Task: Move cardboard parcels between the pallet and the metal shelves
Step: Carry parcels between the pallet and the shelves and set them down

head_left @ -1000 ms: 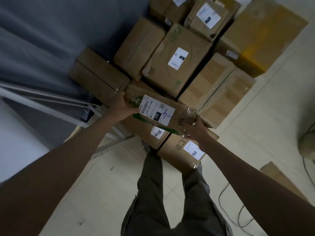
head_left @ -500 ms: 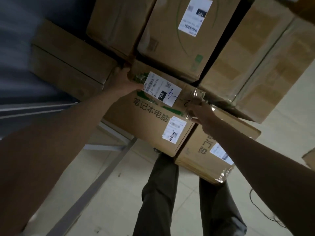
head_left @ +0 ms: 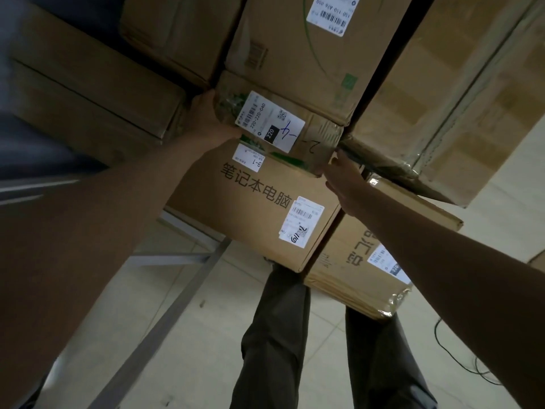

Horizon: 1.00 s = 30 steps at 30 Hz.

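Small brown cardboard parcel [head_left: 298, 131], tape-wrapped and crinkled at the corners, green print under the film. White shipping label [head_left: 269, 125] reads "220-220-040", black "220" tag, blue pen scrawl. It sits on a bigger carton [head_left: 250, 208] printed 笔记本电脑, sticker "9-1". Left hand [head_left: 208, 119] at its 9 o'clock end, palm pressed flat, fingers wrapped round the far edge. Right hand [head_left: 343, 175] at 4 o'clock, fingers curled on the corner. More stacked cartons at 12.

Head camera looks steeply down, close over parcels [head_left: 265, 202] (single view).
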Each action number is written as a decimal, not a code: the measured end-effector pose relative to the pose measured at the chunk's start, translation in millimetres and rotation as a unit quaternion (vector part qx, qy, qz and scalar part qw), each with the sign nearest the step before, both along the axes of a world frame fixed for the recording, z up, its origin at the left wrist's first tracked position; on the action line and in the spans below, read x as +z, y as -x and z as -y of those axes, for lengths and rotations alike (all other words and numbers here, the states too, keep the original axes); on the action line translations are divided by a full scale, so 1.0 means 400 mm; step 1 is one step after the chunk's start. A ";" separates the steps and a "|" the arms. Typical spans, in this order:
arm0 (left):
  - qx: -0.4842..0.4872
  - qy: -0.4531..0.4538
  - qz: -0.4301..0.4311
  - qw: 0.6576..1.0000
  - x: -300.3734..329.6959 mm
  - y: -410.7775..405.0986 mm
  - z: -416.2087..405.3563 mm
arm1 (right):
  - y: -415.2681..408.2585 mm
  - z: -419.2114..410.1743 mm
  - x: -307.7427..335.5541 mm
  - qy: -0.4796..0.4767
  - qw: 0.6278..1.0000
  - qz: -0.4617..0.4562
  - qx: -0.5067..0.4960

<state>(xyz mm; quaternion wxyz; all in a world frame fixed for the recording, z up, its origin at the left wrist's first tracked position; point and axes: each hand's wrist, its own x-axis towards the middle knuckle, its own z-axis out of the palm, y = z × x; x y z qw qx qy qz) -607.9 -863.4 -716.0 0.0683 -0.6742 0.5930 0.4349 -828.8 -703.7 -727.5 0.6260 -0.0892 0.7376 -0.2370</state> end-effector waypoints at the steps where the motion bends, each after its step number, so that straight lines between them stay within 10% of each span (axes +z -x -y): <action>1: -0.003 0.001 0.000 1.000 0.016 0.001 -0.014 | 0.004 -0.005 0.015 -0.006 1.000 -0.008 0.005; 13: 0.025 0.002 -0.019 1.000 0.451 0.044 -0.218 | 0.125 -0.020 0.476 0.048 0.976 -0.085 0.196; 30: 0.076 0.230 -0.028 0.970 1.464 0.030 -0.690 | 0.082 -0.080 1.505 0.381 0.760 -0.095 0.518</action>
